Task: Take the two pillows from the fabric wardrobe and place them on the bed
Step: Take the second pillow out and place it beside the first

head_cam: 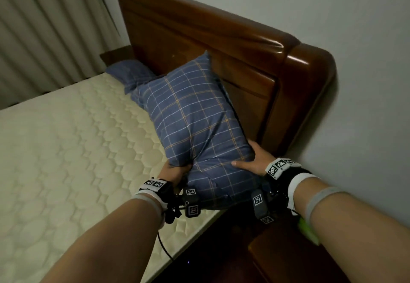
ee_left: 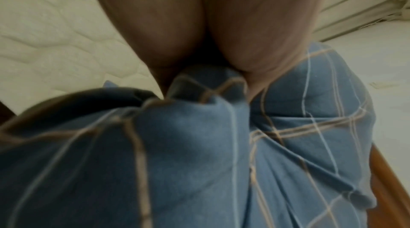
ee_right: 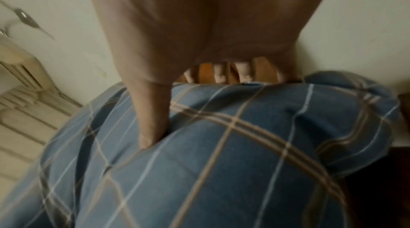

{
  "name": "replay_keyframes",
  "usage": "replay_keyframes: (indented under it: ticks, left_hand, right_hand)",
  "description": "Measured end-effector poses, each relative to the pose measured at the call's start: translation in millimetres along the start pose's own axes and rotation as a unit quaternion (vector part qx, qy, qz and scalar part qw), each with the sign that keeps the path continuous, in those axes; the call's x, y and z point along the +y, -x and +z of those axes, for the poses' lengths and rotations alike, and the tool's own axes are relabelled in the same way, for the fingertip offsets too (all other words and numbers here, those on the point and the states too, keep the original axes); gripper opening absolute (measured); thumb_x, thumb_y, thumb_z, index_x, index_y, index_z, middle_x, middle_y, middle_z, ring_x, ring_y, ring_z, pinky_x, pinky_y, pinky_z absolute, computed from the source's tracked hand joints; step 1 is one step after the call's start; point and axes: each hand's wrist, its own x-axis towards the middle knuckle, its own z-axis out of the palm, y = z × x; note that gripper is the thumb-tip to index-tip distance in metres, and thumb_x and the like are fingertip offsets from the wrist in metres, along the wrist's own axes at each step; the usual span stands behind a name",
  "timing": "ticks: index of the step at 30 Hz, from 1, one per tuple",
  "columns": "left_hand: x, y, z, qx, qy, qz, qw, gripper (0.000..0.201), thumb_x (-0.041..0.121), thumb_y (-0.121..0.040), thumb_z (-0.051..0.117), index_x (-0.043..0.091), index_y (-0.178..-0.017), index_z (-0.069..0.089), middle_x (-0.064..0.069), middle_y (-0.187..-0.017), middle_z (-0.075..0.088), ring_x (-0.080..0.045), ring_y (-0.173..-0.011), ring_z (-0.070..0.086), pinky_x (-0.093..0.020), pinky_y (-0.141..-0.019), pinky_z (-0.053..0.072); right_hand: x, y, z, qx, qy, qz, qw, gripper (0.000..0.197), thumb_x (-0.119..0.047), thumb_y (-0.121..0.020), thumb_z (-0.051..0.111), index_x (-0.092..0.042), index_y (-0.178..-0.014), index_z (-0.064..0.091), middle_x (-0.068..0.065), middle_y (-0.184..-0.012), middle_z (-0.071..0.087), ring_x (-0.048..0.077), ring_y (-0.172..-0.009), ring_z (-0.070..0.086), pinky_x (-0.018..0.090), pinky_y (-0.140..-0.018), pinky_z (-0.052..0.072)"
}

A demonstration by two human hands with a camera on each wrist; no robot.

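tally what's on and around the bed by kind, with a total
Pillows: 2, the near pillow gripped by the left hand and right hand, and the far pillow lying by the headboard
Mattresses: 1
Headboards: 1
Curtains: 1
Total: 5

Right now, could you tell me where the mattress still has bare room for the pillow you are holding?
Bare mattress runs left of the held pillow, from the headboard strip toward the curtain side. It is crowded at the headboard's far end, where the second pillow lies. The left hand and right hand grip the pillow near the mattress edge.
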Motion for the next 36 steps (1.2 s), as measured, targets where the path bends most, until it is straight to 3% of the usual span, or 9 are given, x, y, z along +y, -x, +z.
replay_keyframes:
  ticks: [2, 4, 10, 14, 18, 22, 26, 30, 36]
  left_hand:
    - [-3.3, -8.2, 3.0, 0.016, 0.019, -0.023, 0.999, 0.017, 0.002, -0.085, 0.068, 0.008, -0.098, 0.060, -0.010, -0.078, 0.064, -0.023, -0.073, 0.060, -0.022, -0.050, 0.053]
    - [-4.4, -21.5, 4.7, 0.033, 0.047, -0.034, 0.998, 0.023, -0.001, -0.086, 0.066, 0.005, -0.107, 0.059, -0.008, -0.078, 0.063, -0.019, -0.067, 0.059, -0.019, -0.042, 0.050]
    - [-21.1, -97.4, 5.5, 0.085, 0.123, -0.086, 0.985, 0.053, 0.007, -0.081, 0.074, 0.004, -0.129, 0.053, -0.021, -0.118, 0.066, -0.034, -0.091, 0.066, -0.045, -0.074, 0.055]
    - [-24.0, -161.0, -0.4, 0.091, 0.135, -0.101, 0.982, 0.050, 0.004, -0.086, 0.068, 0.003, -0.132, 0.049, -0.015, -0.116, 0.062, -0.029, -0.094, 0.060, -0.035, -0.072, 0.048]
    - [-25.5, -235.6, -13.3, 0.120, 0.136, -0.105, 0.978, 0.055, 0.004, -0.083, 0.070, 0.002, -0.134, 0.049, -0.020, -0.122, 0.063, -0.031, -0.096, 0.061, -0.039, -0.078, 0.048]
    - [-21.4, -311.3, -21.8, 0.104, 0.120, -0.126, 0.979, 0.052, 0.013, -0.079, 0.075, 0.003, -0.125, 0.054, -0.038, -0.121, 0.059, -0.056, -0.106, 0.059, -0.056, -0.076, 0.053]
    - [-22.9, -377.1, -37.2, 0.106, 0.153, -0.149, 0.971, 0.037, 0.014, -0.087, 0.068, 0.008, -0.122, 0.057, -0.014, -0.098, 0.066, -0.032, -0.083, 0.064, -0.039, -0.078, 0.048]
    - [-30.6, -414.4, -48.4, 0.083, 0.191, -0.168, 0.963, 0.040, 0.016, -0.084, 0.071, 0.010, -0.122, 0.060, -0.015, -0.104, 0.069, -0.029, -0.083, 0.067, -0.036, -0.070, 0.053]
    - [-37.6, -472.3, -45.7, 0.096, 0.188, -0.138, 0.968, 0.070, 0.036, -0.071, 0.083, 0.021, -0.131, 0.050, -0.006, -0.124, 0.066, -0.031, -0.105, 0.066, -0.049, -0.086, 0.056]
  right_hand:
    - [2.7, -24.0, 8.4, -0.017, 0.020, 0.009, 1.000, 0.114, -0.056, -0.066, 0.080, -0.025, -0.155, 0.015, 0.004, -0.158, 0.032, 0.028, -0.141, 0.038, 0.042, -0.115, 0.034]
    - [3.3, -46.7, 15.8, -0.022, 0.026, 0.011, 0.999, 0.113, -0.057, -0.066, 0.079, -0.026, -0.155, 0.016, 0.004, -0.158, 0.032, 0.029, -0.142, 0.037, 0.043, -0.115, 0.034]
    - [0.5, -124.9, 29.7, -0.009, 0.005, 0.033, 0.999, 0.102, -0.049, -0.072, 0.079, -0.021, -0.153, 0.023, 0.005, -0.156, 0.037, 0.030, -0.139, 0.041, 0.043, -0.113, 0.037]
    - [-15.9, -191.7, 37.2, 0.007, 0.016, 0.042, 0.999, 0.088, -0.043, -0.075, 0.077, -0.021, -0.148, 0.034, 0.007, -0.150, 0.046, 0.031, -0.133, 0.048, 0.045, -0.109, 0.042]
    - [-44.2, -267.5, 50.4, -0.031, 0.010, 0.030, 0.999, 0.074, -0.032, -0.081, 0.075, -0.022, -0.145, 0.040, 0.005, -0.149, 0.046, 0.027, -0.134, 0.048, 0.043, -0.110, 0.041]
    - [-78.2, -336.4, 82.1, -0.099, -0.013, 0.007, 0.995, 0.064, -0.028, -0.084, 0.072, -0.024, -0.142, 0.046, 0.001, -0.143, 0.053, 0.021, -0.127, 0.053, 0.032, -0.104, 0.042]
    - [-87.3, -394.6, 98.5, 0.035, 0.053, -0.012, 0.998, 0.059, -0.039, -0.080, 0.070, -0.030, -0.135, 0.050, 0.005, -0.145, 0.042, 0.030, -0.133, 0.044, 0.044, -0.111, 0.038]
    - [-74.5, -430.8, 87.6, 0.054, 0.061, 0.086, 0.993, 0.098, -0.071, -0.064, 0.068, -0.041, -0.147, 0.026, 0.004, -0.158, 0.020, 0.036, -0.143, 0.029, 0.052, -0.116, 0.028]
    - [-62.7, -479.0, 93.5, 0.065, 0.026, 0.051, 0.996, 0.095, -0.052, -0.076, 0.073, -0.038, -0.153, 0.019, 0.006, -0.160, 0.021, 0.033, -0.144, 0.030, 0.048, -0.116, 0.032]
